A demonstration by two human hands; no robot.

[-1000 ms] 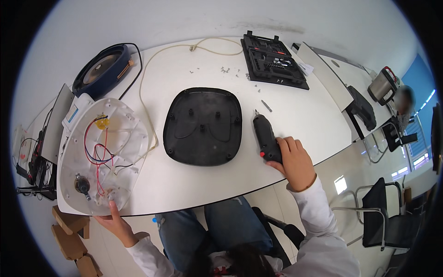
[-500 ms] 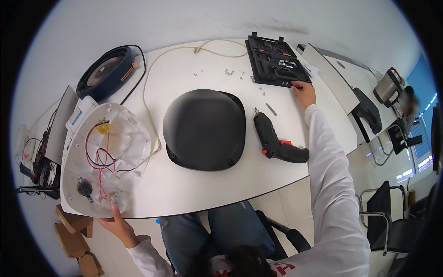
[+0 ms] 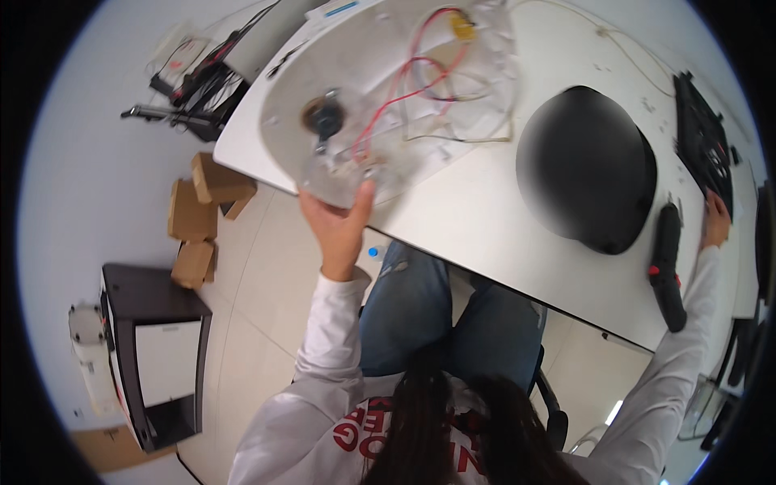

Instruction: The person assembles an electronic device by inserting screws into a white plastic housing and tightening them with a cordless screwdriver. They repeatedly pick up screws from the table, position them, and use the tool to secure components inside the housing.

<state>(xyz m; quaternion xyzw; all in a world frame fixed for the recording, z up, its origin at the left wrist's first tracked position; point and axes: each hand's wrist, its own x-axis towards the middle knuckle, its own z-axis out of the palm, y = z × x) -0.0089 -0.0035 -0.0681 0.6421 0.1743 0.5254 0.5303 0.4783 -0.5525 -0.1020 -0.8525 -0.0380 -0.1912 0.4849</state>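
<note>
My left hand (image 3: 338, 230) is closed on the near rim of a white plastic housing (image 3: 376, 73), thumb inside and fingers underneath. Red and dark wires (image 3: 388, 105) run inside this housing, along with a round dark speaker-like part (image 3: 326, 119) and a yellow part (image 3: 462, 26). At the far right my right hand (image 3: 716, 220) has its fingertips at the near edge of an open black tool case (image 3: 705, 137), seemingly pinching it. Closest to that hand lies a black cordless screwdriver (image 3: 668, 259) with red buttons. A black rounded cover (image 3: 586, 166) rests between the hands.
Loose screws (image 3: 649, 105) lie beyond the cover, and a pale cable (image 3: 618, 40) curves across the white table (image 3: 477, 218). Left of the table, cardboard boxes (image 3: 194, 206) and a dark cabinet (image 3: 153, 295) stand on the floor. My legs are under the table's front edge.
My view has swung left and down, so everything appears farther right. My left hand now grips the housing's rim more fully, and the housing looks slightly shifted; my right hand stays by the case.
</note>
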